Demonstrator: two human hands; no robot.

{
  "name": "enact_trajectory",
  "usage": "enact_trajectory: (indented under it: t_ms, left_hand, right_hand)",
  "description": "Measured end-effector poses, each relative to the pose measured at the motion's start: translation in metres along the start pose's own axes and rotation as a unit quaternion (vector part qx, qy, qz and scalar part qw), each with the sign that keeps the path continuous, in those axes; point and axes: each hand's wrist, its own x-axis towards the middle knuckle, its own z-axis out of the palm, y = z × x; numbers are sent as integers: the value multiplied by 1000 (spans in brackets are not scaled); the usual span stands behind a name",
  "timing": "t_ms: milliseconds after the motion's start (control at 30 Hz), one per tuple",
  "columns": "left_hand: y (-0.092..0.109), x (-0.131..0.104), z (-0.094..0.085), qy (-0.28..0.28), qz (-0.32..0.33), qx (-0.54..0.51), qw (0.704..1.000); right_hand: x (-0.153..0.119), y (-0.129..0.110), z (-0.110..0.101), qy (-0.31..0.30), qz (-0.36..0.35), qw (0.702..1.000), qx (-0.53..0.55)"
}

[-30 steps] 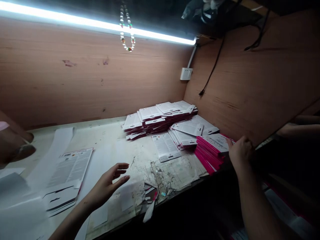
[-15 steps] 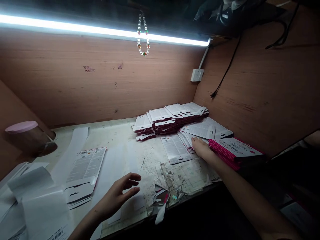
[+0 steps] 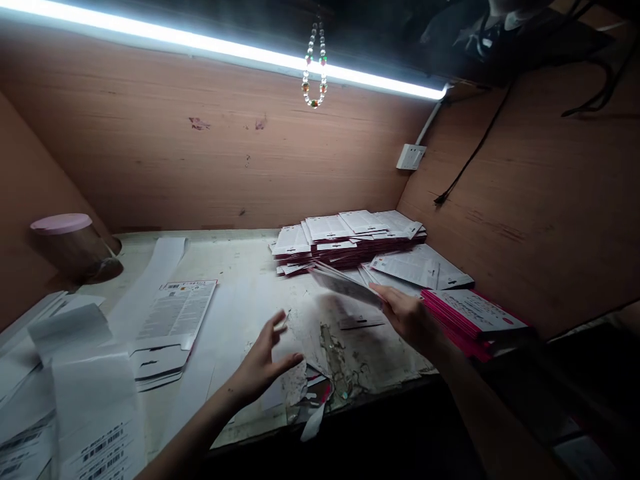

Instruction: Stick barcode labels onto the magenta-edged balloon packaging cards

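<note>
I have the right hand (image 3: 404,317) clamped on white cards (image 3: 346,285), too blurred to count, tilted above the surface (image 3: 233,257), left of the pink-edged stack (image 3: 477,313). My left hand (image 3: 261,369) is empty, spread apart. I'd pinch firmly so the edges don't fan.

worn tabletop (image 3: 240,257) | packet pile (image 3: 327,229) | pink-edged stack (image 3: 477,312) | pink-lidded jar (image 3: 75,253)

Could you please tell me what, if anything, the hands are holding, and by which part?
The right hand holds flat packaging by its near right end; the left hand is open and holds nothing.
</note>
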Motion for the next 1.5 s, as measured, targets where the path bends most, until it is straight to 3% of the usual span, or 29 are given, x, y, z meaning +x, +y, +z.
enact_trajectory:
  t_ms: [67, 100, 233, 333, 400, 500, 867, 1167, 1333, 1367, 1433, 1500]
  left_hand:
    - [-3, 0, 4, 106, 53, 0, 993]
    - [-4, -2, 4, 131, 77, -4, 988]
    - [-9, -15, 7, 87, 98, -34, 991]
    - [-14, -27, 14, 76, 89, -43, 992]
    - [-18, -33, 20, 94, 80, -44, 991]
    - [-23, -37, 26, 114, 68, -39, 990]
    - [-20, -38, 22, 76, 15, -67, 995]
    - [-21, -38, 24, 96, 7, -63, 993]
    - [-22, -36, 22, 89, -10, -85, 992]
    - [-22, -35, 22, 87, -14, -88, 992]
    - [-22, -34, 21, 84, -15, -88, 992]
    - [-20, -32, 21, 81, -14, -91, 992]
  right_hand:
    - [-14, -23, -3, 15, -39, 990, 138]
    - [-22, -32, 1, 4, -35, 979, 200]
    - [-57, -57, 47, 2, 110, 897, 427]
    - [-80, -71, 89, 53, 211, 847, 485]
    - [-91, -76, 106, 76, 229, 851, 466]
    - [-98, -77, 115, 80, 237, 858, 449]
    - [-105, -73, 113, 61, 254, 850, 457]
    - [-109, -75, 120, 99, 213, 859, 455]
    - [-91, -52, 106, 66, 176, 849, 493]
    - [-81, -42, 104, 76, 158, 854, 489]
    - [-57, -19, 104, 67, 138, 902, 404]
    - [-38, 3, 109, -29, 128, 962, 239]
